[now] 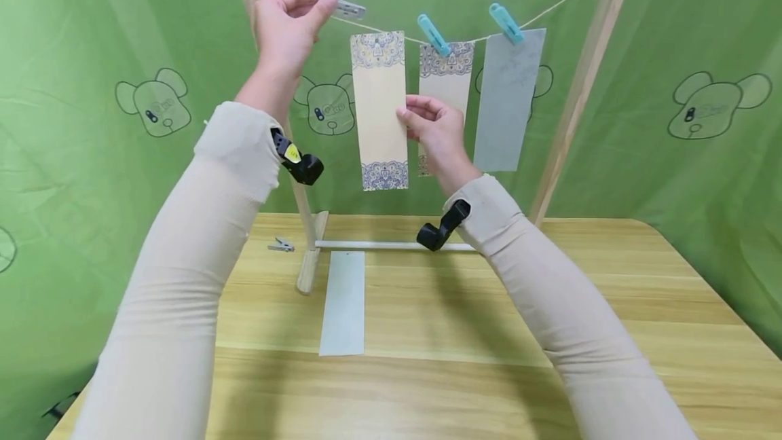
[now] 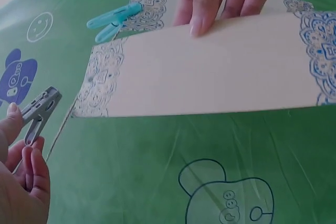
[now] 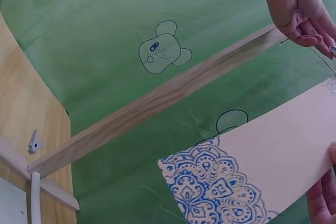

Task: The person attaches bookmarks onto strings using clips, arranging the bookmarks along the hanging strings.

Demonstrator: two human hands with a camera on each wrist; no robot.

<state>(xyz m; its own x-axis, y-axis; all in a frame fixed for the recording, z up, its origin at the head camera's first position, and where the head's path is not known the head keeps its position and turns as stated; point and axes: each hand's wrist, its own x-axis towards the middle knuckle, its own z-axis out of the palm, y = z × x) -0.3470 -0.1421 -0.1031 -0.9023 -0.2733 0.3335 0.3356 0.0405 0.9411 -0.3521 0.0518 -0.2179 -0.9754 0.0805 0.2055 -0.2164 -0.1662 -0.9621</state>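
Note:
My left hand (image 1: 282, 36) pinches a grey clothespin (image 1: 351, 9) by its handles, level with the string (image 1: 368, 26) and left of a cream paper strip (image 1: 380, 111). In the left wrist view the jaws of this clothespin (image 2: 43, 106) point toward the strip. Blue lace patterns band both ends of the strip, and its top edge meets the string. With thumb and fingers, my right hand (image 1: 438, 131) pinches the strip's right edge about halfway down. Behind that hand a similar patterned strip (image 1: 444, 77) hangs from a turquoise clothespin (image 1: 434, 34).
A pale blue strip (image 1: 510, 107) hangs at right under another turquoise clothespin (image 1: 506, 24). The string spans two wooden posts (image 1: 583, 90) joined low by a white rod (image 1: 373, 245). On the table (image 1: 397, 392) lie a pale strip (image 1: 343, 304) and a grey clothespin (image 1: 281, 245).

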